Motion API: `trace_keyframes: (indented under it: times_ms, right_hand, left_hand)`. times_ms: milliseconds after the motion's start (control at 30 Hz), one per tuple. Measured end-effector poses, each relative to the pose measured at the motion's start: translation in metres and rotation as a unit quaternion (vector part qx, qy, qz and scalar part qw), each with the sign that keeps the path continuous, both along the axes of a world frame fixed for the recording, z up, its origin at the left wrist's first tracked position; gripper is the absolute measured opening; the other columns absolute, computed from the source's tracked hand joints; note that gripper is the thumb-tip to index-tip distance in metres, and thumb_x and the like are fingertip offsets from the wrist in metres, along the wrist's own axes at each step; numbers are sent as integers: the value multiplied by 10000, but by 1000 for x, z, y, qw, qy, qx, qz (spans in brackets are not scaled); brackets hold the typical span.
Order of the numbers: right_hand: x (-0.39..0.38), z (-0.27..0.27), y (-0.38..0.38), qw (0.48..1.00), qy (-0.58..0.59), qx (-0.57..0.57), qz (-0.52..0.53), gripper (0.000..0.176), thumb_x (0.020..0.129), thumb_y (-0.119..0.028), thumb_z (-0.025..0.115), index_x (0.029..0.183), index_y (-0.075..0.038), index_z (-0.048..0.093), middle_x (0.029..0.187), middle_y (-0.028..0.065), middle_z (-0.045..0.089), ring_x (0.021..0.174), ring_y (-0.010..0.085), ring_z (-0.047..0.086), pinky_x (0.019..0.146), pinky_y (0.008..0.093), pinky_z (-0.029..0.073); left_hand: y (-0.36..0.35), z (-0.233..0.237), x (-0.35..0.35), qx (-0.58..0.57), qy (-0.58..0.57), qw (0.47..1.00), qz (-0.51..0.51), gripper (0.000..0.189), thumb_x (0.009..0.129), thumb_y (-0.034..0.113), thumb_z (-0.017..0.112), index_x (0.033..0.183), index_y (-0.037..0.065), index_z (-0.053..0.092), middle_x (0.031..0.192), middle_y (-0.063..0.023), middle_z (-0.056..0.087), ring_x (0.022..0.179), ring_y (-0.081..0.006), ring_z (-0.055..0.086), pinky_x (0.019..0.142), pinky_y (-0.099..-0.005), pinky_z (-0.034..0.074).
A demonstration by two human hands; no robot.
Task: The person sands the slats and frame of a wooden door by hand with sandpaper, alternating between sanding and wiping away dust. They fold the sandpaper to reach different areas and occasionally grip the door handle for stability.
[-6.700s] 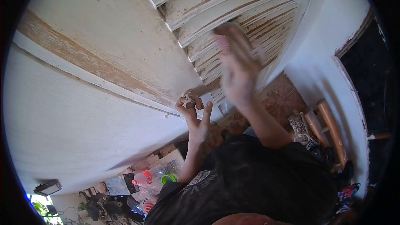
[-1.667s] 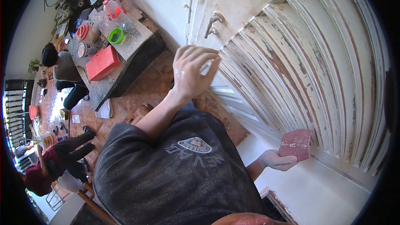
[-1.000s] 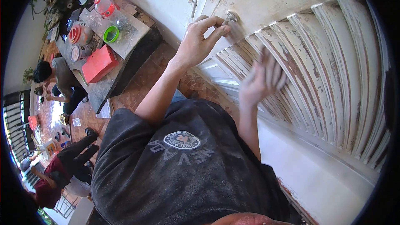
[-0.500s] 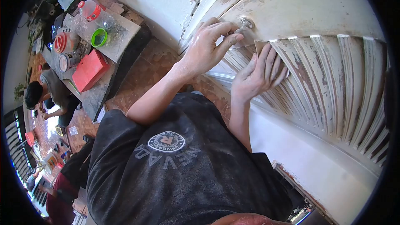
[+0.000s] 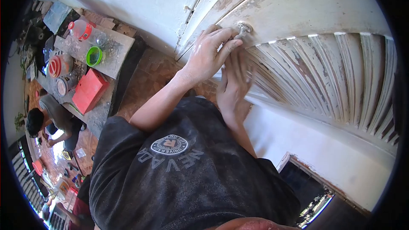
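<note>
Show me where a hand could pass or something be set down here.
Bare: the brick floor between the grey table and the peeling white louvred door, and the slats past the right hand. Crowded: the tabletop around the red box and green bowl, and by the metal handle the left hand grips.

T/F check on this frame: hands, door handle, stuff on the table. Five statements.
1. The left hand grips the metal door handle. True.
2. The right hand rests on the table. False: it lies flat and blurred against the door's slats, just below the left hand.
3. A green bowl sits on the table. True.
4. The red box lies on the floor. False: it is on the table top.
5. The paint on the slats is smooth and intact. False: it is worn and flaking, with bare streaks showing.
</note>
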State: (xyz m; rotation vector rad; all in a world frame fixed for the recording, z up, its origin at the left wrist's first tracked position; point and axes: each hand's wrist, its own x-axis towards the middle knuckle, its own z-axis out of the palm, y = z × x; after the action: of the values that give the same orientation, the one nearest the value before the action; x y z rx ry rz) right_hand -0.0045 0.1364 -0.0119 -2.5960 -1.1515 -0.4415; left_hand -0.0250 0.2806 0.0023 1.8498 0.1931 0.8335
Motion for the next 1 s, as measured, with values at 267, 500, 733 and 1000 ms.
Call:
trace_keyframes:
  times_ms: [267, 500, 733, 1000]
  right_hand:
    - [30, 20, -54, 944, -252, 213, 5, 394, 1058, -188, 360, 1176, 14, 676, 1177, 166, 701, 1126, 349, 647, 1026, 471, 405]
    - [44, 14, -22, 974, -188, 121, -20, 375, 1038, -231, 453, 1267, -9, 651, 1343, 182, 597, 1259, 350, 553, 1106, 550, 334]
    - [39, -3, 9, 974, -161, 142, -74, 454, 1042, -278, 422, 1373, -6, 571, 1407, 174, 566, 1388, 357, 441, 1193, 581, 153]
    - [61, 19, -17, 978, -159, 107, -77, 398, 1024, -194, 441, 1347, -28, 602, 1417, 107, 579, 1379, 306, 465, 1198, 548, 165]
  left_hand:
    - [9, 2, 1, 27, 27, 999, -17, 267, 947, 272, 662, 1034, 20, 676, 884, -142, 623, 867, -300, 583, 789, -400, 455]
    - [8, 0, 0, 29, 27, 999, -23, 274, 956, 275, 649, 1029, 12, 672, 899, -156, 622, 874, -312, 575, 792, -411, 453]
    - [8, -1, 2, 7, 38, 998, -43, 288, 967, 275, 639, 1050, 1, 661, 899, -163, 611, 913, -315, 556, 817, -413, 447]
    - [6, -5, 4, -15, 36, 998, -39, 306, 981, 312, 610, 1013, 10, 646, 885, -157, 612, 917, -317, 542, 827, -416, 447]
